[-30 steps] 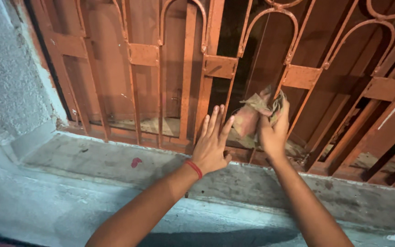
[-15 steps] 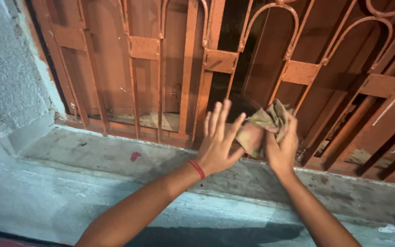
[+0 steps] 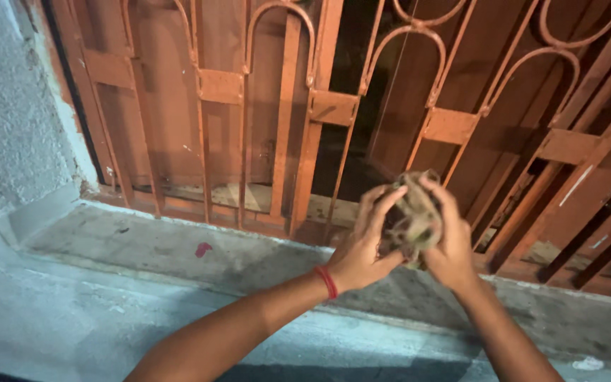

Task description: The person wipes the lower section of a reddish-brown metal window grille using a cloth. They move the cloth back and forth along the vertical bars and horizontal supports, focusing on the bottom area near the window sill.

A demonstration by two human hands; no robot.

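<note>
A crumpled, dirty brownish cloth (image 3: pixel 411 212) is bunched between both hands just in front of the orange-brown metal window grille (image 3: pixel 323 106). My left hand (image 3: pixel 365 244), with a red band at the wrist, presses on the cloth's left side with curled fingers. My right hand (image 3: pixel 450 237) grips the cloth from the right, fingers wrapped over its top. Both hands hover above the grey stone sill (image 3: pixel 178 244), off the bars.
A rough grey-white wall (image 3: pixel 8 113) closes the left side. Brown wooden shutters (image 3: pixel 171 92) stand behind the grille, with a dark gap near the middle. A small red mark (image 3: pixel 203 249) lies on the sill. A pale ledge (image 3: pixel 72 311) runs below.
The right hand pulled the cloth back from the grille bars. The left hand, open a second ago, has closed onto the cloth, and both hands now ball it up.
</note>
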